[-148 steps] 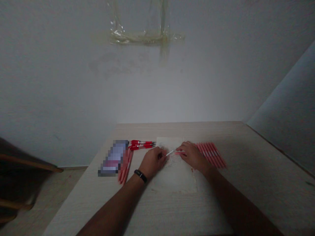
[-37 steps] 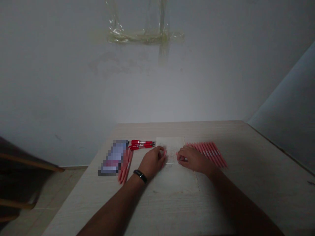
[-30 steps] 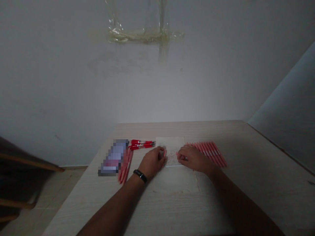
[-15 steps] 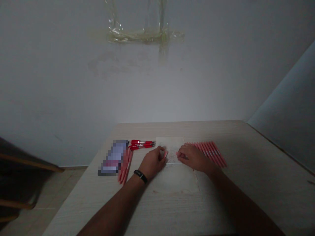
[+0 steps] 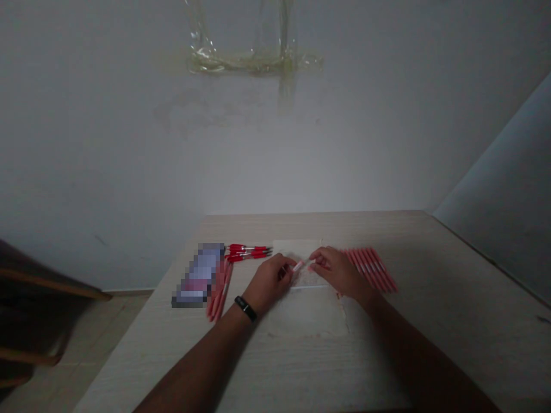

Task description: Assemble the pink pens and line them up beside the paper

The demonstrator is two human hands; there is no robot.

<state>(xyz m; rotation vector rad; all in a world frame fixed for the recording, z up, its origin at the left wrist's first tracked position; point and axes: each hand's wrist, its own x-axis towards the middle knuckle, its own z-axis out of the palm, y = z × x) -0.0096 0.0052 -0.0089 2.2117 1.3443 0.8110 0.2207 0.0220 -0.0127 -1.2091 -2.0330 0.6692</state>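
My left hand (image 5: 275, 276), a black band on its wrist, is closed on a pink pen barrel (image 5: 298, 266) that points up to the right. Facing it, my right hand (image 5: 330, 266) pinches a thin pale rod (image 5: 307, 263) at the barrel's end; whether the rod is inside the barrel, I cannot tell. Both hands are over a pale sheet (image 5: 307, 315) with a white strip across it. Just beyond my right hand, several pink pens (image 5: 372, 269) lie side by side in a slanted row, partly hidden by the hand.
Several red pens (image 5: 249, 252) with dark tips lie at the back left. Nearer, a few pink pens (image 5: 219, 295) lie beside a blurred-out phone-like device (image 5: 200, 275). The wooden table (image 5: 301, 373) meets a wall (image 5: 318, 172) carrying clear tape (image 5: 241, 63).
My hands have come closer together, and the right one has tilted. The pink barrel in my left hand has turned toward the right, and the thin pale rod now shows between the hands.
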